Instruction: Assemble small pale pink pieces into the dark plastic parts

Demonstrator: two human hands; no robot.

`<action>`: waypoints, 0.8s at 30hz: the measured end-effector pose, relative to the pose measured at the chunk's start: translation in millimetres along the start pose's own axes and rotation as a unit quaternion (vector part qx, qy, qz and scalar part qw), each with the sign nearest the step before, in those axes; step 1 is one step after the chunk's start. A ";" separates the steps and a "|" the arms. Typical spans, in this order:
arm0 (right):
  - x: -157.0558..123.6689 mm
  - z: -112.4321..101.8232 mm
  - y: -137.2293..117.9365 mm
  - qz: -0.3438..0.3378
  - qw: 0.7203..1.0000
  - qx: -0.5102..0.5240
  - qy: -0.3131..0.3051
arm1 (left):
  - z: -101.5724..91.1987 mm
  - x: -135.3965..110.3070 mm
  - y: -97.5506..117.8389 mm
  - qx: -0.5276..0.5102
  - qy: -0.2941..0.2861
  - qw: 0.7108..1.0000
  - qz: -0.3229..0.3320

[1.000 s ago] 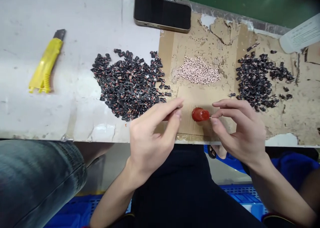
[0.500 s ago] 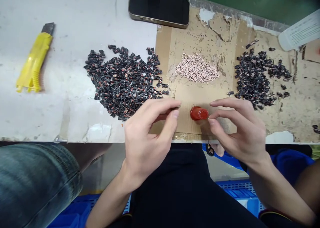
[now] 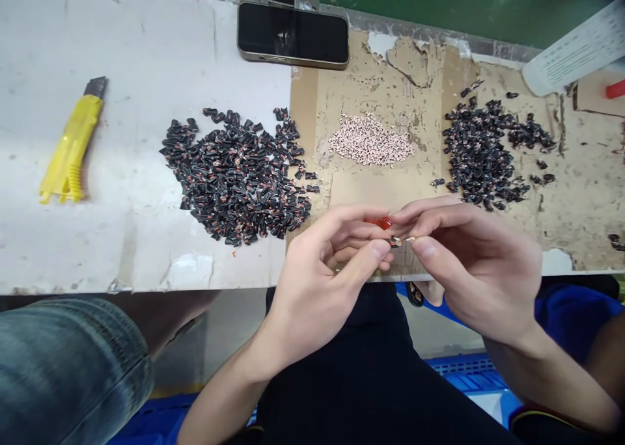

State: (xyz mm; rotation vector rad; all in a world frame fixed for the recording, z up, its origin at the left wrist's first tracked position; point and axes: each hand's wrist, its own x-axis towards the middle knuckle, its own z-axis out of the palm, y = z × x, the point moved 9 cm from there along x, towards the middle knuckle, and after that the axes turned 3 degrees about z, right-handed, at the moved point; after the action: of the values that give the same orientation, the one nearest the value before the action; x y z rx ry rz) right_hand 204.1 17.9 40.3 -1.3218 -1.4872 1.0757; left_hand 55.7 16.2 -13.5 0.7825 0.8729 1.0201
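My left hand (image 3: 325, 269) and my right hand (image 3: 469, 256) meet at the table's front edge, fingertips almost touching. Between them sits a tiny black piece with a copper end (image 3: 394, 241), pinched by my left thumb and forefinger. My right thumb and forefinger pinch something too small to name right beside it. A small red cap-like object (image 3: 379, 222) shows just behind the fingers, mostly hidden. A big heap of black pieces (image 3: 239, 175) lies to the left, a pile of pale pink pieces (image 3: 368, 140) straight ahead, and another black heap (image 3: 483, 152) to the right.
A yellow utility knife (image 3: 68, 155) lies at the far left of the white table (image 3: 122, 54). A black phone (image 3: 293, 34) leans at the back edge. Worn cardboard (image 3: 576, 191) covers the right half. Another person's jeans-clad leg (image 3: 63, 367) is at lower left; blue crates sit below.
My hands have come together: the left moved right toward the right hand and now pinches a small black piece. The red object is now mostly hidden behind my fingers.
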 end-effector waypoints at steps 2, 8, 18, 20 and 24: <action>0.1 0.5 1.0 0.002 1.000 -0.001 -0.002 | 0.4 0.1 -0.3 -0.006 -0.001 1.000 -0.005; -0.2 0.8 -4.3 -0.054 0.996 -0.065 -0.007 | 2.4 0.1 -0.1 -0.017 -0.007 1.000 -0.014; 2.7 -0.2 -7.2 -0.063 0.998 -0.023 0.009 | -1.1 -1.0 3.6 -0.049 0.018 0.998 -0.033; 1.8 -0.8 -9.2 -0.083 0.996 -0.013 0.018 | 0.8 -0.6 3.6 -0.072 0.015 0.996 -0.042; -4.2 -6.3 -15.3 -0.148 0.986 -0.071 0.022 | 5.9 -0.8 3.5 -0.119 0.011 0.991 -0.054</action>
State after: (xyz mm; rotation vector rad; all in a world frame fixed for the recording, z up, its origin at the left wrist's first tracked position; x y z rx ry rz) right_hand 206.4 13.0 56.4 -1.1643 -1.6901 0.7574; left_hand 59.3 15.8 -7.7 0.5184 0.7865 1.0170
